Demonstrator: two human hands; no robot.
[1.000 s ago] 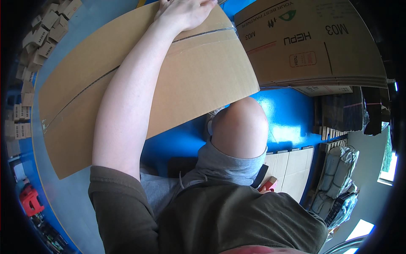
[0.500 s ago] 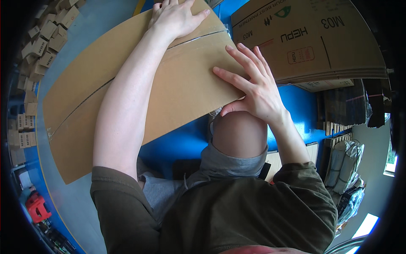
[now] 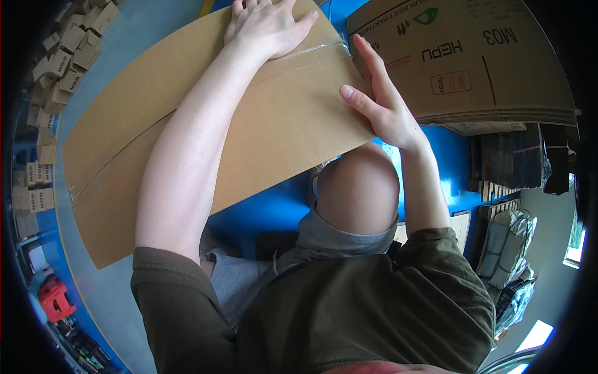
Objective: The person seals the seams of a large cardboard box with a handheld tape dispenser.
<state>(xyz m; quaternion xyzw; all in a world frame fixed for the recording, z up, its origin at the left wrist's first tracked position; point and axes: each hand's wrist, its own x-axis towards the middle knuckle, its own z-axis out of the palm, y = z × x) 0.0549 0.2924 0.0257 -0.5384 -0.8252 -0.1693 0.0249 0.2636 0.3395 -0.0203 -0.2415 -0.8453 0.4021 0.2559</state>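
In front of me lies a large brown cardboard box, with clear tape running along the seam across its face. My left hand rests on the far part of that face, fingers outstretched toward the top edge of the view; some fingertips are cut off there. At the right end of the box is my right hand, its thumb apart from the raised index finger and its palm turned along the box's edge. The other fingers of this hand are mostly hidden. Beneath the near edge shows my bent knee.
A stack of flattened printed cartons stands at the right, near my right hand. Many small boxes are piled at the far left, above a red plastic object. Wrapped bundles lie at the right. The floor is blue and grey.
My right hand has moved up and right from the near edge to the box's right end, turning sideways. The left hand has shifted slightly right, still on the cardboard.
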